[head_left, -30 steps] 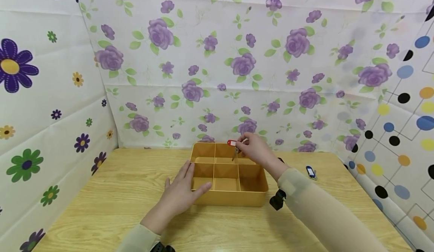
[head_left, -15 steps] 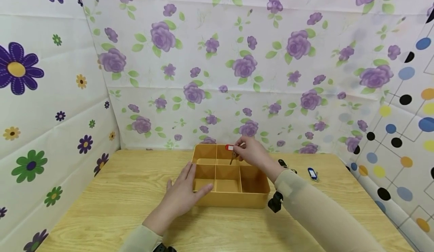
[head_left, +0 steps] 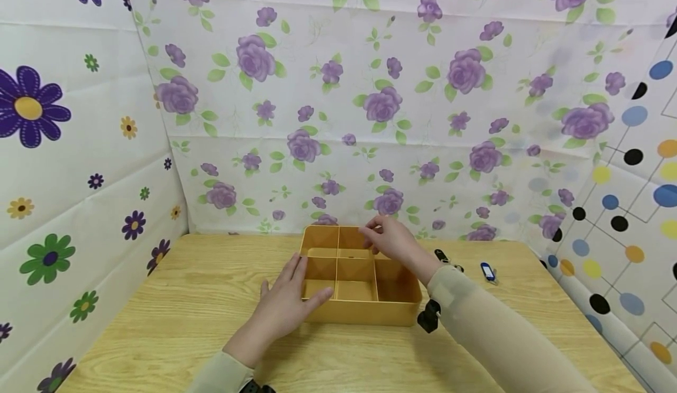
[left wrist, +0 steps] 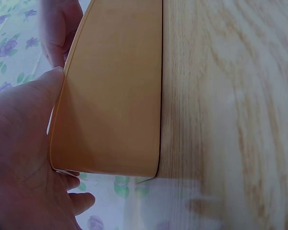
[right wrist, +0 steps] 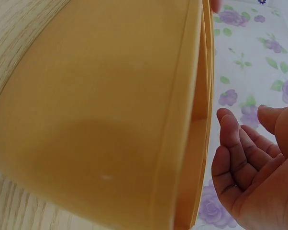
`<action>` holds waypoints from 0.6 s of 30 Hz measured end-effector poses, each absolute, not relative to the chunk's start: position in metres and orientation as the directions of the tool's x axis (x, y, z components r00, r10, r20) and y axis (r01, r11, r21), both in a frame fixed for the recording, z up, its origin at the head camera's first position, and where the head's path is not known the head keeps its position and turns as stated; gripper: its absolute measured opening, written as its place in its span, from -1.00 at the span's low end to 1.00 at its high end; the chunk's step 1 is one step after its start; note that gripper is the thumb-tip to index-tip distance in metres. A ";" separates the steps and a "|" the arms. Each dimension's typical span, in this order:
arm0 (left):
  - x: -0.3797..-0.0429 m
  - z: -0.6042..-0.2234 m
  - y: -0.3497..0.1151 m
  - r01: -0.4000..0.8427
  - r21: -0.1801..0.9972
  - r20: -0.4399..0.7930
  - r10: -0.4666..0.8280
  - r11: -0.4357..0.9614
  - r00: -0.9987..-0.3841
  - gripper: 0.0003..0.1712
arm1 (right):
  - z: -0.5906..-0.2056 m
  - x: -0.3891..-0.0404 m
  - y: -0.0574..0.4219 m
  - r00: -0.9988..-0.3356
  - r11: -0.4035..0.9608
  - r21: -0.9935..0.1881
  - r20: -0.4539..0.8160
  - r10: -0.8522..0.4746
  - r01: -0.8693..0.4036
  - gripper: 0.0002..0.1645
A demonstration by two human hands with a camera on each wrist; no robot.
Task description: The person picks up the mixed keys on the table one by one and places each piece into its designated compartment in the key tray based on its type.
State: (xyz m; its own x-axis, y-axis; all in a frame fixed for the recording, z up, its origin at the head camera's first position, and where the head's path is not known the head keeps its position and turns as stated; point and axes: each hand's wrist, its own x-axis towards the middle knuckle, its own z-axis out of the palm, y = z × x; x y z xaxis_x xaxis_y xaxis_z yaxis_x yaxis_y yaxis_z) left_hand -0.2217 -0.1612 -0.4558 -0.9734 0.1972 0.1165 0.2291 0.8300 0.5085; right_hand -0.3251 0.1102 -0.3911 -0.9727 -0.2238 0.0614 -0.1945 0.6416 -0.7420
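Red-tagged key has left the right hand's pinch since half a second ago; where it lies now can't be told for sure. Small dark speck (head_left: 351, 257) shows on the floor of the back-middle compartment, too small to identify. Both hands otherwise in about the same place.

Nearest: beige sleeves (head_left: 508, 328), black wrist camera (head_left: 429, 315) on the right wrist, wood-grain table (head_left: 174, 334) under everything. Left hand (head_left: 282, 302) rests on the left end of the orange-yellow six-compartment organizer box (head_left: 365, 312): fingers straight along the side wall, thumb spread away from them and touching the front rim. Box sits upright, two rows of three, long side toward the person. Right hand (head_left: 394, 241) is over the back row, middle to right; right wrist view has thumb and index apart, other fingers loosely bent, nothing between them.

Right of the box, past the forearm: black key fob (head_left: 441, 256) with metal bits, partly beside the sleeve; farther right, blue key tag (head_left: 487, 271) with a white label and a key attached. Label writing too small to read.

Farthest: purple-rose cloth (head_left: 301, 175) behind, daisy cloth (head_left: 106, 217) left, dotted cloth (head_left: 629, 187) right.
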 end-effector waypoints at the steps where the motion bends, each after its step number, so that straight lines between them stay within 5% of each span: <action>1: -0.222 -0.456 -0.161 0.230 0.509 0.116 0.198 0.830 -0.973 0.28 | -0.392 -0.326 0.111 -0.973 0.643 -0.741 0.063 -0.221 -0.194 -0.58; 18: -0.221 -0.457 -0.161 0.225 0.503 0.115 0.194 0.834 -0.974 0.25 | -0.385 -0.315 0.148 -0.958 0.590 -0.774 0.076 -0.275 -0.230 -0.54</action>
State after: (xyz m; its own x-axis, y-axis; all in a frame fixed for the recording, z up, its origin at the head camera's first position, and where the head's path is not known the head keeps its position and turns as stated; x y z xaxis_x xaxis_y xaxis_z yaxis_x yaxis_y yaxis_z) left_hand -0.2215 -0.1606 -0.4569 -0.9743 0.1936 0.1155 0.2254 0.8345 0.5029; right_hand -0.3151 0.1482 -0.3848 -0.9585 -0.2750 0.0758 -0.2303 0.5896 -0.7742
